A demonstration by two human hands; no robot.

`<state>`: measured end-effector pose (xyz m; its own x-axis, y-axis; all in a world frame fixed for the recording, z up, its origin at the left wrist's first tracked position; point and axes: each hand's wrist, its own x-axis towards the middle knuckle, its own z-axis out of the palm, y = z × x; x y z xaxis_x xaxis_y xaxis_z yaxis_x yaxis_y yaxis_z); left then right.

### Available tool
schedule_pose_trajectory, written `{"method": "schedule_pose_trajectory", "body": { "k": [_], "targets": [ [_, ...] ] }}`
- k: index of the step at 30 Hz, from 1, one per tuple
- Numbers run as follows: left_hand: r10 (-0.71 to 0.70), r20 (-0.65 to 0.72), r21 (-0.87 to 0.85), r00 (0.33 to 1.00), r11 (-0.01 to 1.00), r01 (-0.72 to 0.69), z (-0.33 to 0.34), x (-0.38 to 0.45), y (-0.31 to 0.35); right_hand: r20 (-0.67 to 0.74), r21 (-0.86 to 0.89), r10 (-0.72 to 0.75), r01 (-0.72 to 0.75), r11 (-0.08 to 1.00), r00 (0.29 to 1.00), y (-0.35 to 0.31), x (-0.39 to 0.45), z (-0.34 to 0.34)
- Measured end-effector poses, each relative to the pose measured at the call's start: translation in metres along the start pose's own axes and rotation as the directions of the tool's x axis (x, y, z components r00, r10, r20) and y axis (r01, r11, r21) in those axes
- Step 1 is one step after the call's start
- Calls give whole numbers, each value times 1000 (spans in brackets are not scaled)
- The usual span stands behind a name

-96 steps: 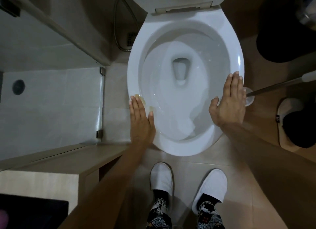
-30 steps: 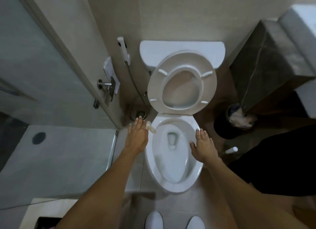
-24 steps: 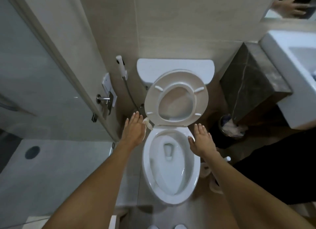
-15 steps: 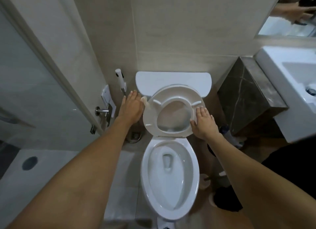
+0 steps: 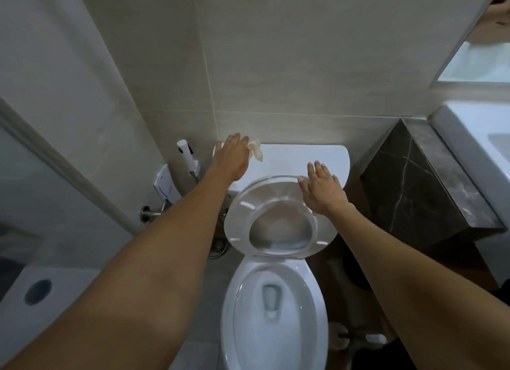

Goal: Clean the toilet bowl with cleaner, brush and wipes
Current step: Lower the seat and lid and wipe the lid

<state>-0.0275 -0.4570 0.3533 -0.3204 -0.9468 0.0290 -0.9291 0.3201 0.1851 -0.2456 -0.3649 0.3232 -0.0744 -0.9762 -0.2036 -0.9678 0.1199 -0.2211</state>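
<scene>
The white toilet bowl (image 5: 229,309) stands open below me, with its seat (image 5: 234,218) raised against the tank (image 5: 292,157). My left hand (image 5: 230,158) reaches over the tank's left end and holds a small pale wipe (image 5: 255,150), which sticks out at the thumb side. My right hand (image 5: 321,189) rests with straight fingers on the top right edge of the raised seat. The toilet brush (image 5: 358,338) lies low on the floor to the right of the bowl, partly hidden by my right arm.
A bidet sprayer (image 5: 185,154) hangs on the wall left of the tank, above a floor drain (image 5: 219,247). A dark stone block (image 5: 430,182) and a white sink (image 5: 469,137) stand to the right. A glass shower door (image 5: 41,176) closes the left side.
The view has risen from the bowl to the tank. Both hands left the bowl's rim and moved up: the left with the wipe to the tank, the right to the raised seat's top.
</scene>
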Motion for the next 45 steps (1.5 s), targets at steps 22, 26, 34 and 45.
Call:
{"method": "schedule_pose_trajectory", "body": {
  "k": [22,26,34,45],
  "targets": [
    [136,202,-293,970,953,-73,65,-97,25,-141,187,-1,27,982,990,-7,-50,54],
    [197,140,-202,970,965,-166,75,-128,24,-186,169,-5,37,985,982,-8,-81,68],
    [186,116,-127,976,977,-171,110,-214,28,-218,79,-30,48,996,975,-8,-165,108],
    [246,93,-105,965,966,-237,168,-328,35,-110,-74,-156,148,986,982,19,-256,187]
  ]
}}
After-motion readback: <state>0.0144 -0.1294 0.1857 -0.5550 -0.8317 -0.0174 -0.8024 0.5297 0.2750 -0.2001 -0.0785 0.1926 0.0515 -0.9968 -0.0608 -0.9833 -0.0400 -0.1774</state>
